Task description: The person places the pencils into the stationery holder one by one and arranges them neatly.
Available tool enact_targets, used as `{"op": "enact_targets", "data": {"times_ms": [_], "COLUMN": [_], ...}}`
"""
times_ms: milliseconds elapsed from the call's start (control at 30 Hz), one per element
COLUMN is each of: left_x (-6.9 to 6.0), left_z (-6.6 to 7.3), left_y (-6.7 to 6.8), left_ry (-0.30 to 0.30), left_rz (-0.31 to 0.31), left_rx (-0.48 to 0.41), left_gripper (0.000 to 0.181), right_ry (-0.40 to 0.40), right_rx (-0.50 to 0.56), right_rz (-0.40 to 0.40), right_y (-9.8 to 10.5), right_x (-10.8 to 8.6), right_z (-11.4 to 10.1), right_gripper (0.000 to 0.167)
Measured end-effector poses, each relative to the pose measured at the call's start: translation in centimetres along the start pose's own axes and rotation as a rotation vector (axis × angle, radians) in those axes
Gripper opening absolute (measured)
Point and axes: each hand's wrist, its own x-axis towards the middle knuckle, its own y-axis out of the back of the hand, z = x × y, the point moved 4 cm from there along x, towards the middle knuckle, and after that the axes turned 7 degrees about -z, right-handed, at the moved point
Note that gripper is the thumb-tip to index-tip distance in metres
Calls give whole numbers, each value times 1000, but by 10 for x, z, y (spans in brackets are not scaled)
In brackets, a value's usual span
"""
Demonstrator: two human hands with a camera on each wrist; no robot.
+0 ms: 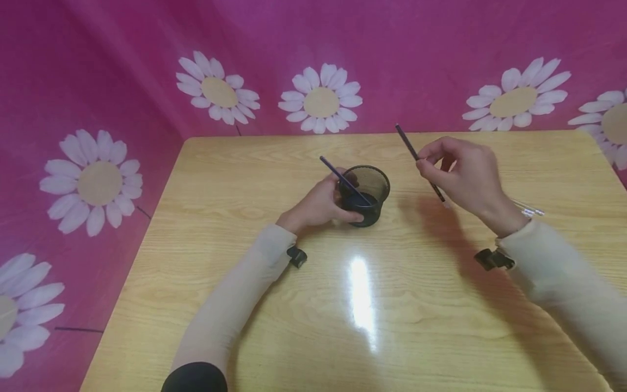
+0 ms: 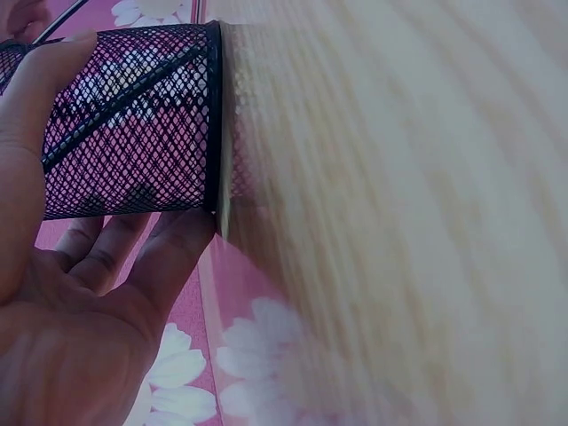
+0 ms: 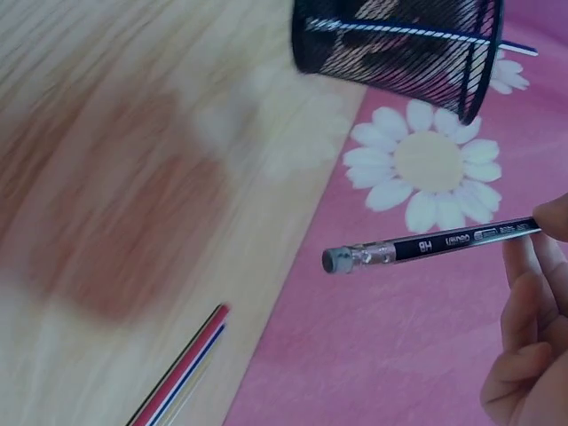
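Note:
A black wire-mesh pencil cup stands upright on the table, and my left hand grips it round its left side. In the left wrist view, the thumb lies along the mesh and the other fingers are on its opposite side. One dark pencil leans inside the cup, its upper end past the rim. My right hand pinches a black pencil in the air, to the right of the cup. The right wrist view shows this pencil's grey eraser and HB marking.
Several more pencils lie on the wooden table, partly hidden behind the right wrist; red and blue ones show in the right wrist view. A pink cloth with daisies hangs behind the table and along its left.

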Motion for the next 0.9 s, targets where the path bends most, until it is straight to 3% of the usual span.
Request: {"op": "enact_targets", "data": {"times_ms": [900], "left_x": [0], "left_z": [1], "left_y": [0], "left_ry": [9], "left_rz": [1], "left_rx": [23], "left_gripper": [83], "right_ry": [161], "right_rx": [324], "right_rz": [146], "right_y": [-18], "right_x": [40], "right_z": [-68], "right_gripper": [9]}}
